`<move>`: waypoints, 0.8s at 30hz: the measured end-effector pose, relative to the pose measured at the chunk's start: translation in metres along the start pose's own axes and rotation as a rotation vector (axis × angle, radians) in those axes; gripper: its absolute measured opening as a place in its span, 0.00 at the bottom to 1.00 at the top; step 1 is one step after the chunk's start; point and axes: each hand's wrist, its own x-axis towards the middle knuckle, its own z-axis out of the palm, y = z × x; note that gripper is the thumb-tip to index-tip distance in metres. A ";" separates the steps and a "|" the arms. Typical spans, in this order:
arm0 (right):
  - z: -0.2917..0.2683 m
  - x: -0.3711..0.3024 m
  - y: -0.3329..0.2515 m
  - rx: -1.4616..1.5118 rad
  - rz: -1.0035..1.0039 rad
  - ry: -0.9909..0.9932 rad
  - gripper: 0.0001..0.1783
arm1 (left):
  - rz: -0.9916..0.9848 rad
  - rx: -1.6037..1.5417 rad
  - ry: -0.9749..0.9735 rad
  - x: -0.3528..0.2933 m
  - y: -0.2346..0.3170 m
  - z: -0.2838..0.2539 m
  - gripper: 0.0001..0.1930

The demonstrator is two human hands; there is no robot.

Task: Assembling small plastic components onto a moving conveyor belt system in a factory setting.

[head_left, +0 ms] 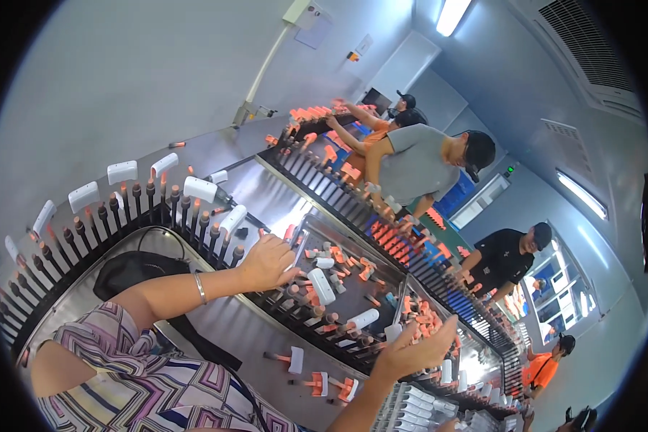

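Note:
My left hand (268, 263), with a bangle on its wrist, hovers over the conveyor's near row of black upright holders. Its thumb stands apart from the bent fingers and nothing shows between them. A small pink-orange piece (289, 232) is just beyond its fingertips. My right hand (419, 351) is raised palm-up at the right, fingers stretched and holding nothing I can see. Between the hands a metal tray (399, 306) bears many loose orange pieces and white caps. One white cap (322, 286) lies beside my left hand, another (362, 320) on the holders nearer my right.
Black holders (151, 191) with orange tips curve round at the left, several white caps among them. Orange-and-white pieces (295, 360) lie on the metal table before me. White parts (417, 407) are stacked at lower right. Across the line a person in grey (417, 162) works; others stand farther off.

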 end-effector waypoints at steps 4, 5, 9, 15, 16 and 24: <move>0.035 -0.068 0.040 -0.242 0.226 -0.741 0.40 | -0.034 0.069 -0.069 -0.001 -0.007 -0.015 0.15; 0.037 -0.073 0.039 -0.308 0.078 -0.685 0.39 | -0.050 0.061 -0.039 0.000 -0.006 -0.022 0.16; 0.055 -0.078 0.029 -0.098 0.028 -0.702 0.34 | -0.054 0.005 -0.013 0.024 0.025 -0.048 0.26; 0.052 -0.087 -0.007 0.032 0.002 -0.706 0.36 | -0.005 -0.121 -0.062 0.060 0.082 -0.036 0.32; 0.050 -0.086 -0.010 0.086 0.005 -0.719 0.37 | -0.014 -0.094 -0.066 0.059 0.084 -0.027 0.32; 0.002 0.007 0.018 0.238 0.093 -0.132 0.34 | -0.218 0.098 -0.491 0.042 0.033 0.011 0.22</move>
